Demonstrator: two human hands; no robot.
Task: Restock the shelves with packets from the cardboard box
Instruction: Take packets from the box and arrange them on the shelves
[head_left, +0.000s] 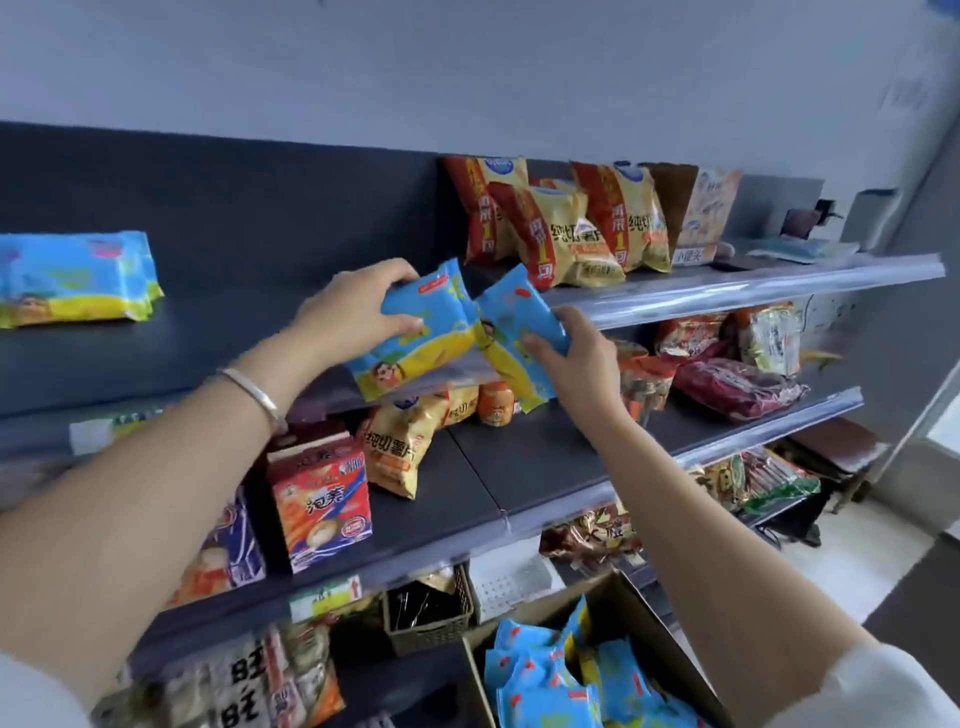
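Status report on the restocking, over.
Left hand grips blue packet, right hand grips second blue packet. Both at top shelf edge. Cardboard box holds more. Nothing blocking.

packets (566, 675) in cardboard box (644, 613) | box below shelves (519, 467)

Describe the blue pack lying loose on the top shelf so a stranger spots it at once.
Find the dark top shelf and follow it to its far left. A blue-and-yellow pack lies flat there alone, far from the upright red-and-yellow crisp bags on the right. Unlike the two matching packets mid-shelf, no hand holds it.
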